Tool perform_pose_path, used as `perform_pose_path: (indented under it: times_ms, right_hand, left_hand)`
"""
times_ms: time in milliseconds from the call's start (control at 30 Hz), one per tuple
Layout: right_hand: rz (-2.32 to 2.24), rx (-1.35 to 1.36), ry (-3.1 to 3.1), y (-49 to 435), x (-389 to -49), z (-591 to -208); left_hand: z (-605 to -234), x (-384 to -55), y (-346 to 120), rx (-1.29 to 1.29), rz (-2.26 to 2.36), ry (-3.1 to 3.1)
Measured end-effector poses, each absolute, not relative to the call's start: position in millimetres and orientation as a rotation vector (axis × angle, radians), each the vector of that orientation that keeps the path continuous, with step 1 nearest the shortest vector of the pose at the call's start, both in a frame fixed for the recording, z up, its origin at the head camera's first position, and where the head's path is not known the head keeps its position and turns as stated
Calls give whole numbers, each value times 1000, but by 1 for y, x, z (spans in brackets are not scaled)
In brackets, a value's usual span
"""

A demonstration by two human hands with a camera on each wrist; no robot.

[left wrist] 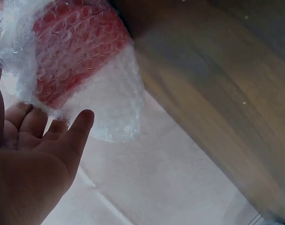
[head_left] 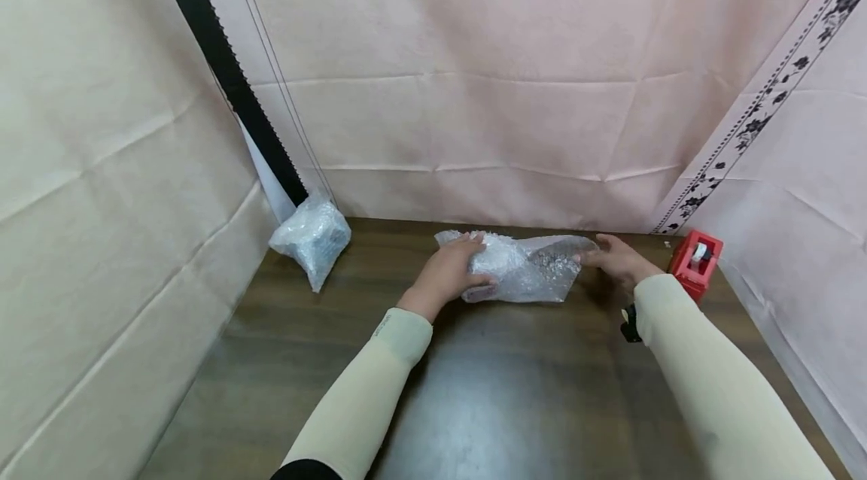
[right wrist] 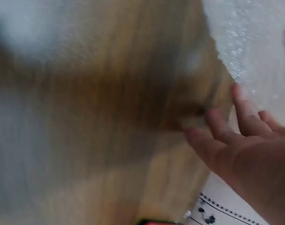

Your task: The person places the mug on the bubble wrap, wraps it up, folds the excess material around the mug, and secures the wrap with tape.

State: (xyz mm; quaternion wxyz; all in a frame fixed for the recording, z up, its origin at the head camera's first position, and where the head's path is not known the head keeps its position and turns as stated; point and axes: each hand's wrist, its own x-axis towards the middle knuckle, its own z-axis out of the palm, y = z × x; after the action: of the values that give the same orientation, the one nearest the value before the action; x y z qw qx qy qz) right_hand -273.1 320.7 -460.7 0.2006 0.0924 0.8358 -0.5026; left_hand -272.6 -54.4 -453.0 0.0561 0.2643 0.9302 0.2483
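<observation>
In the head view a bubble-wrapped package (head_left: 521,269) lies near the back of the wooden table, its loose wrap spreading to the right. My left hand (head_left: 447,273) grips its left end, thumb toward me and fingers across the far side. Through the bubble wrap (left wrist: 114,93) in the left wrist view, a red thing (left wrist: 76,47) shows; its kind is hidden. My right hand (head_left: 616,258) is at the loose right end, with straight, spread fingers touching or very near the wrap's edge. The right wrist view is blurred, with the wrap (right wrist: 259,42) beyond the fingertips.
Another bubble-wrapped bundle (head_left: 314,239) sits at the back left corner. A red box-like object (head_left: 696,262) with a white and black part stands right of my right hand. Pale cloth walls (head_left: 488,126) enclose the wooden table (head_left: 488,405) at back and sides.
</observation>
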Motion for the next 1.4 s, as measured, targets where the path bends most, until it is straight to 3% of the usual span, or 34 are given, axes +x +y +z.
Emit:
perform_pose_path:
  times_ms: [167,333,833,1167,1400]
  right_hand:
    - [-1645,411,2263,312,-274,-466]
    - [-1773,398,2256,294,-275,-456]
    - [-1205,-62,2776,204,-277,-378]
    - [-901,-290,2892,148,-273,-381]
    - [-646,-441,2923,121,-271,-389]
  left_hand:
    - [-447,-275,-57,868,725,2793]
    - [-446,-280,-62,918,707,2738]
    - [-445,-288,-58,859,748,2792]
    - [-456,-294,-53,627,1128,2721]
    - [-461,-293,-57,655,1246,2769]
